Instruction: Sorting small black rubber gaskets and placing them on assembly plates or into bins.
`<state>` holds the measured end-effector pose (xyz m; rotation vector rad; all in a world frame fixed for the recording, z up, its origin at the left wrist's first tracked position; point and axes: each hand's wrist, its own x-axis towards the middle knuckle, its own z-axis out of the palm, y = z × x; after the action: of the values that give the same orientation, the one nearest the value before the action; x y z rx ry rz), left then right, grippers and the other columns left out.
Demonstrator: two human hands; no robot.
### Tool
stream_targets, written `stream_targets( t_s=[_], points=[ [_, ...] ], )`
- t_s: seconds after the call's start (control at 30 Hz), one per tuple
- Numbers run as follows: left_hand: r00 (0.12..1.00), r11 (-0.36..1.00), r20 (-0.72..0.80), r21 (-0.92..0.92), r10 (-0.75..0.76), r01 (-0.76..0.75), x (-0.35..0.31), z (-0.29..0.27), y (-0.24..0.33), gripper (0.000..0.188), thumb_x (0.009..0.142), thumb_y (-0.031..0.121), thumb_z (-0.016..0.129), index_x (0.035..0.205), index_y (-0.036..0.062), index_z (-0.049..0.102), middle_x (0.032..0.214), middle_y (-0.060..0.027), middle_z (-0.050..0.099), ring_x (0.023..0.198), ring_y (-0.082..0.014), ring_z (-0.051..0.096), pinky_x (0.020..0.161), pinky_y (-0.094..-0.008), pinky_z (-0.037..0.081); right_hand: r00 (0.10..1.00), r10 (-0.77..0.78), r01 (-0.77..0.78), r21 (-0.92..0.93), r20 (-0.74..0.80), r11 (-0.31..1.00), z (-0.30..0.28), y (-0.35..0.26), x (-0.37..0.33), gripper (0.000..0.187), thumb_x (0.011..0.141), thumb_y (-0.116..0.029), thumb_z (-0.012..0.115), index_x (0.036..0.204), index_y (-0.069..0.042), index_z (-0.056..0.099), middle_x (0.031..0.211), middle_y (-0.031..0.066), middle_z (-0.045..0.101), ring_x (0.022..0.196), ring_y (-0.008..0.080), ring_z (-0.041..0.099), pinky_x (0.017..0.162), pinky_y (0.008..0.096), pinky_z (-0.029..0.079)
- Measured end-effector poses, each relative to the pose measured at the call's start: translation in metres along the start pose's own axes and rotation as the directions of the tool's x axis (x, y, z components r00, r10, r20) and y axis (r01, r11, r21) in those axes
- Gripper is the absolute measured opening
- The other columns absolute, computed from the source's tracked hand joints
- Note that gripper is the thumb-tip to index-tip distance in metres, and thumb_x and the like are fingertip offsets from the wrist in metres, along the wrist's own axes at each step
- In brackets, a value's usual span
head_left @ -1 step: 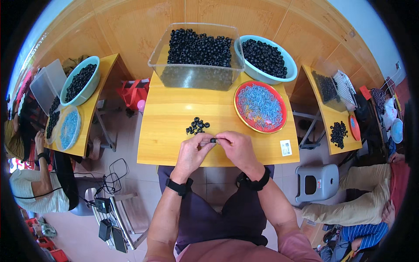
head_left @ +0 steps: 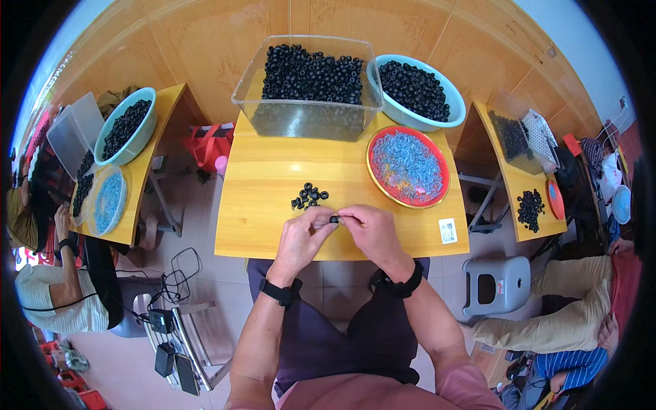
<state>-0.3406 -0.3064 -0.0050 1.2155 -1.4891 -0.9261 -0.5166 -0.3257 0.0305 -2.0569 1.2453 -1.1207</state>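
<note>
Over the near part of my yellow wooden table, both hands meet at the fingertips. My left hand [head_left: 299, 240] pinches a small black ring-shaped piece [head_left: 334, 219] between thumb and fingers. Against that piece's right side, my right hand [head_left: 372, 234] is closed in a pinch; whatever its fingertips hold, if anything, is hidden. Just beyond my left hand lies a small pile of loose black rings [head_left: 309, 196]. A red bowl with a yellow edge [head_left: 418, 203] stands to the right, full of tiny bluish pieces [head_left: 408, 160]; their exact kind is too small to tell.
A clear plastic bin [head_left: 307, 123] and a light-blue basin [head_left: 456, 116], both holding many black rings, stand at the table's far side. A white label [head_left: 447, 231] lies near its right corner. Side tables [head_left: 140, 184] hold similar parts, with people beside them. A grey stool [head_left: 504, 283] stands right.
</note>
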Motion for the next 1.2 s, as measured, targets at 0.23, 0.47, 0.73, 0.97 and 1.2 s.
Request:
stream_targets(
  t_s=[0.23, 0.47, 0.73, 0.97, 1.2],
  points=[
    [0.993, 0.995, 0.068, -0.026, -0.097, 0.099, 0.002, -0.002, 0.005, 0.018, 0.092, 0.008, 0.074, 0.104, -0.0022, 0.065, 0.09, -0.012, 0.075, 0.082, -0.0139, 0.072, 0.074, -0.0286, 0.056, 0.995, 0.089, -0.089, -0.015, 0.036, 0.996, 0.0, -0.003, 0.001, 0.011, 0.089, -0.008, 0.07, 0.097, -0.001, 0.075, 0.082, 0.0184, 0.072, 0.069, 0.0293, 0.071, 0.061, 0.035, 0.053],
    [0.976, 0.975, 0.125, -0.117, -0.177, 0.191, 0.001, -0.005, -0.004, 0.014, 0.094, 0.005, 0.071, 0.103, -0.003, 0.064, 0.091, -0.0088, 0.076, 0.082, -0.0102, 0.07, 0.074, -0.0258, 0.055, 0.985, 0.148, -0.148, -0.011, 0.091, 0.989, 0.004, 0.001, 0.002, 0.014, 0.091, -0.008, 0.067, 0.099, -0.001, 0.076, 0.08, 0.0178, 0.072, 0.063, 0.0226, 0.07, 0.058, 0.033, 0.051],
    [0.964, 0.893, 0.095, -0.365, -0.247, 0.264, 0.006, -0.006, -0.015, 0.012, 0.095, 0.001, 0.069, 0.103, -0.0043, 0.062, 0.091, -0.0089, 0.075, 0.084, -0.0112, 0.071, 0.078, -0.0267, 0.057, 0.99, 0.131, -0.136, 0.102, 0.046, 0.986, 0.02, 0.0, 0.004, 0.014, 0.092, -0.01, 0.066, 0.098, -0.001, 0.074, 0.08, 0.0213, 0.07, 0.072, 0.0362, 0.071, 0.063, 0.041, 0.055],
    [0.983, 0.97, 0.045, -0.156, -0.18, 0.185, 0.005, -0.004, -0.019, 0.02, 0.092, 0.007, 0.074, 0.106, -0.0016, 0.063, 0.087, -0.0057, 0.074, 0.077, -0.0073, 0.066, 0.072, -0.0253, 0.054, 0.998, 0.046, -0.043, 0.079, -0.035, 0.996, 0.025, 0.004, -0.011, 0.016, 0.095, -0.009, 0.063, 0.108, -0.002, 0.071, 0.087, 0.0227, 0.071, 0.082, 0.0362, 0.072, 0.068, 0.0409, 0.056],
    [0.997, 0.99, 0.066, 0.139, -0.045, 0.035, 0.004, 0.003, 0.007, 0.028, 0.088, 0.011, 0.078, 0.11, 0.0012, 0.063, 0.07, -0.0074, 0.056, 0.063, -0.0146, 0.052, 0.062, -0.0305, 0.049, 0.952, 0.297, -0.305, 0.299, 0.074, 0.904, 0.012, 0.017, -0.005, 0.014, 0.09, -0.01, 0.068, 0.1, -0.001, 0.067, 0.083, 0.0123, 0.073, 0.073, 0.0227, 0.071, 0.069, 0.0344, 0.055]
  ],
)
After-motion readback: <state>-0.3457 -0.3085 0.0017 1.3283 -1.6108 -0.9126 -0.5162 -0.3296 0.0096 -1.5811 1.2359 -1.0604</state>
